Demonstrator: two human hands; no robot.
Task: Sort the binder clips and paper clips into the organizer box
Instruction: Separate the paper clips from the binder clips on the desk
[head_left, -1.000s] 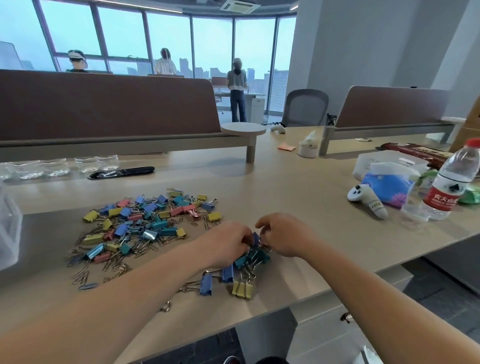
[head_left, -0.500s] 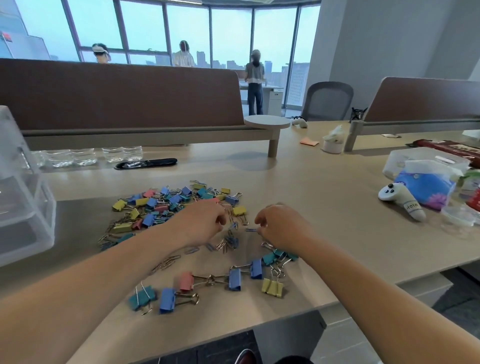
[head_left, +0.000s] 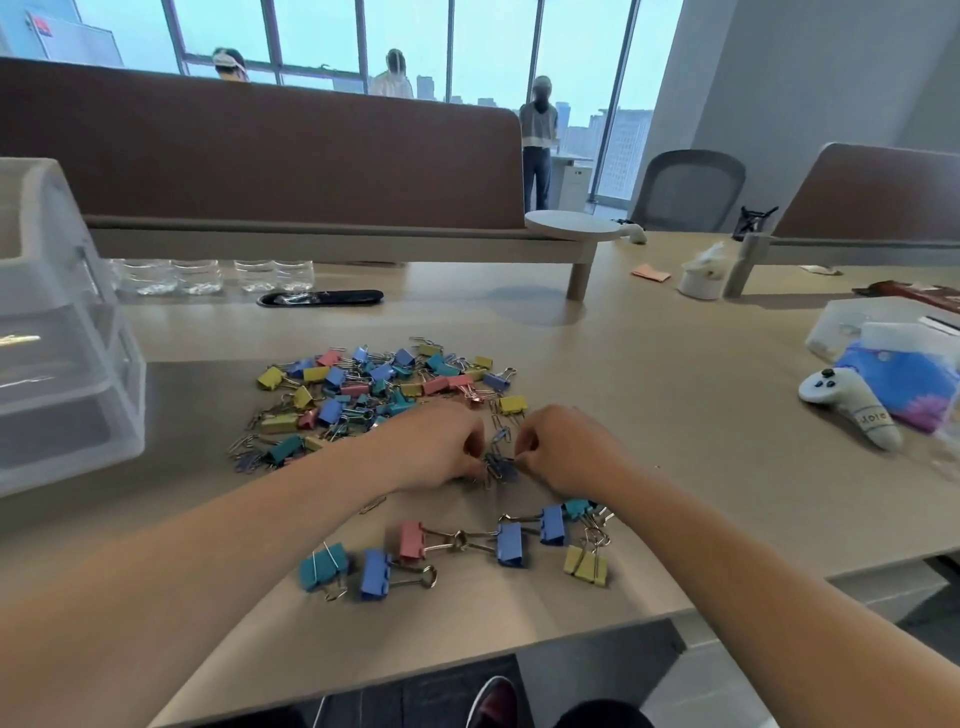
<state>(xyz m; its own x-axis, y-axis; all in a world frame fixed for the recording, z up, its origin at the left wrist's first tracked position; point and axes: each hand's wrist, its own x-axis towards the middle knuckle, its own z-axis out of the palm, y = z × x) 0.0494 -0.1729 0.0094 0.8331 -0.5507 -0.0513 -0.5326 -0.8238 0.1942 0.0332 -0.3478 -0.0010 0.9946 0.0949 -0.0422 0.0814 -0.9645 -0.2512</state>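
Head camera, forward-down, close over desk.

1. The left forearm and the right forearm are bare along all of their visible length.
2. The left hand and the right hand are bare too.
3. At the bottom edge a shoe shows, dark red with a pale rim.
4. Just beside it is a trouser leg, nearly black, its cloth too dim to make out.

Daylit office: tall windows, brown desk dividers, grey mesh chair.
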